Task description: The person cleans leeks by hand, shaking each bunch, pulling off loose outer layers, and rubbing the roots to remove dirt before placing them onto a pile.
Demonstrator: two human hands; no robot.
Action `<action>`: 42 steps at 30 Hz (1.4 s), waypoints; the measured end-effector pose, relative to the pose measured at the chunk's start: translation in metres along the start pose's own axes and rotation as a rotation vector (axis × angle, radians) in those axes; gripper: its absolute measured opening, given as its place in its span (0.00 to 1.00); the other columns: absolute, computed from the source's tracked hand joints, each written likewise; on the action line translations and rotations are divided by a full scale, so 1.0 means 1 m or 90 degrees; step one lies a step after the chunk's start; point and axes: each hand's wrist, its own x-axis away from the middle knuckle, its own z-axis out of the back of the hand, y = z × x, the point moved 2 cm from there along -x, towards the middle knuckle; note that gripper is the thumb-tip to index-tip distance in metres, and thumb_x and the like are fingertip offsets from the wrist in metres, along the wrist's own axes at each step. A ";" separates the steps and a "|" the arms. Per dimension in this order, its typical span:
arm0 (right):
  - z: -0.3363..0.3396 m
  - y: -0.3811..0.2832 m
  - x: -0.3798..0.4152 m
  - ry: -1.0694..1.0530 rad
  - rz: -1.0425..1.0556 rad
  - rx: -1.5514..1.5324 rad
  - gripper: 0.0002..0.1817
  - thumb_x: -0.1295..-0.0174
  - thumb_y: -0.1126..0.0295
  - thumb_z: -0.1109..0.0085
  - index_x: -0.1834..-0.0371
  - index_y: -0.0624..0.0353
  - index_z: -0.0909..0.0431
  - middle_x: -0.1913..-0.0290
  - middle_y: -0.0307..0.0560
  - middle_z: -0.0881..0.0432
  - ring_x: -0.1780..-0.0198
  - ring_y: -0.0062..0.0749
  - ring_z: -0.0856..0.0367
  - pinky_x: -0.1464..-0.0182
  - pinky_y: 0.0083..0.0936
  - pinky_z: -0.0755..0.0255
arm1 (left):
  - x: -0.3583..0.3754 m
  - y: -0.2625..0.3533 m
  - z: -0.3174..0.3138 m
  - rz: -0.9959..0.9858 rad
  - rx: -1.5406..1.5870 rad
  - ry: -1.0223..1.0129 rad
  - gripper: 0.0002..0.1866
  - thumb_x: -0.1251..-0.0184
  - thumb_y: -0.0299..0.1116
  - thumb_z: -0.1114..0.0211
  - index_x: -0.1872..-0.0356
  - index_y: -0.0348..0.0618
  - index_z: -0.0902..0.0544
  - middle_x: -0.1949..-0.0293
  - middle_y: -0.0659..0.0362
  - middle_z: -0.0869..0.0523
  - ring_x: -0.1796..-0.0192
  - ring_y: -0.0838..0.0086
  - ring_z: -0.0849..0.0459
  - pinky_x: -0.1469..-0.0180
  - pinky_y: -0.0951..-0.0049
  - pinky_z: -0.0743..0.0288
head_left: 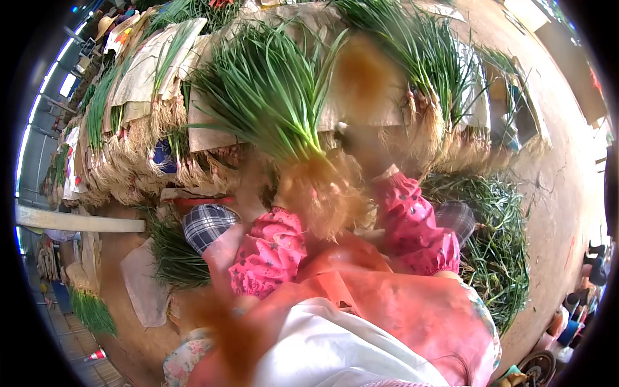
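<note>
A big bunch of spring onions (309, 138) is in front of me, its long green leaves fanned out away from me. Its pale stems narrow toward reddish bulbs, and a tangle of tan roots hangs toward my lap. My left hand (284, 188) is closed at the left side of the root end, fingers mostly covered by the bunch. To the right of the roots is my right hand (385, 173), blurred behind a brown smudge on the lens; I cannot tell what its fingers do. Pink patterned sleeves cover both forearms, and an orange apron (400, 303) covers my lap.
More rooted onion bunches (429, 116) lie in a row across the far side, with sacking (219, 119) among them. Loose green leaves (496, 258) are heaped on the right, another green pile (180, 251) on the left. A pale beam (80, 220) juts in from the left.
</note>
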 end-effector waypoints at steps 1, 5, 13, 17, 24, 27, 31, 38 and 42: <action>-0.002 -0.016 0.007 0.056 -0.013 -0.009 0.06 0.39 0.67 0.46 0.68 0.57 0.26 0.77 0.32 0.27 0.80 0.12 0.36 0.78 0.11 0.46 | 0.000 0.005 -0.001 0.002 -0.022 -0.027 0.24 0.47 0.37 0.41 0.58 0.21 0.26 0.72 0.41 0.17 0.88 0.66 0.22 0.85 0.73 0.23; 0.017 -0.014 0.016 0.085 0.193 0.274 0.04 0.42 0.71 0.41 0.71 0.58 0.26 0.78 0.32 0.28 0.79 0.14 0.36 0.77 0.13 0.41 | 0.000 -0.003 -0.007 0.077 0.026 -0.005 0.21 0.46 0.37 0.42 0.65 0.21 0.23 0.71 0.41 0.17 0.87 0.67 0.22 0.84 0.73 0.24; 0.079 -0.070 0.082 0.369 0.198 0.053 0.04 0.42 0.71 0.42 0.65 0.54 0.22 0.75 0.36 0.22 0.78 0.14 0.29 0.79 0.12 0.36 | -0.017 -0.018 0.088 -0.021 0.022 0.043 0.27 0.46 0.34 0.44 0.48 0.24 0.33 0.56 0.38 0.21 0.73 0.60 0.16 0.77 0.70 0.18; 0.239 -0.103 0.178 0.598 0.207 0.397 0.10 0.40 0.69 0.46 0.58 0.61 0.23 0.69 0.45 0.20 0.71 0.28 0.24 0.70 0.22 0.29 | 0.006 0.008 0.008 0.065 0.035 -0.078 0.26 0.42 0.42 0.45 0.52 0.28 0.29 0.62 0.44 0.19 0.67 0.58 0.17 0.66 0.59 0.21; 0.105 -0.093 0.173 0.421 0.325 0.533 0.25 0.42 0.60 0.44 0.44 0.63 0.31 0.46 0.58 0.28 0.42 0.44 0.30 0.40 0.35 0.38 | -0.047 -0.035 0.016 -0.076 0.083 -0.083 0.31 0.42 0.53 0.41 0.45 0.40 0.31 0.50 0.44 0.23 0.52 0.54 0.20 0.54 0.51 0.22; -0.019 -0.074 0.124 0.264 0.466 0.628 0.19 0.43 0.67 0.45 0.49 0.63 0.30 0.47 0.58 0.28 0.43 0.49 0.30 0.41 0.37 0.37 | -0.031 -0.033 -0.039 -0.129 0.076 -0.017 0.30 0.41 0.57 0.43 0.48 0.41 0.28 0.55 0.50 0.20 0.56 0.60 0.19 0.54 0.58 0.21; -0.066 -0.038 0.068 0.152 0.566 0.732 0.11 0.44 0.71 0.47 0.58 0.62 0.26 0.48 0.58 0.27 0.47 0.52 0.30 0.45 0.40 0.37 | -0.031 -0.033 -0.030 -0.055 0.182 -0.165 0.13 0.40 0.38 0.39 0.56 0.45 0.23 0.62 0.63 0.20 0.59 0.75 0.21 0.52 0.71 0.26; -0.162 -0.091 0.086 0.007 0.771 0.702 0.19 0.34 0.63 0.57 0.54 0.71 0.27 0.50 0.61 0.25 0.49 0.51 0.26 0.46 0.37 0.33 | 0.029 0.074 -0.059 -0.160 -0.051 -0.047 0.12 0.48 0.38 0.34 0.79 0.40 0.19 0.87 0.56 0.21 0.95 0.76 0.30 0.95 0.81 0.40; -0.220 -0.119 0.097 -0.086 0.688 0.286 0.25 0.32 0.60 0.63 0.51 0.78 0.30 0.50 0.64 0.25 0.49 0.49 0.25 0.42 0.38 0.34 | 0.110 0.155 -0.076 -0.385 -0.049 -0.119 0.10 0.45 0.35 0.37 0.70 0.37 0.18 0.85 0.54 0.19 0.92 0.76 0.27 0.92 0.83 0.35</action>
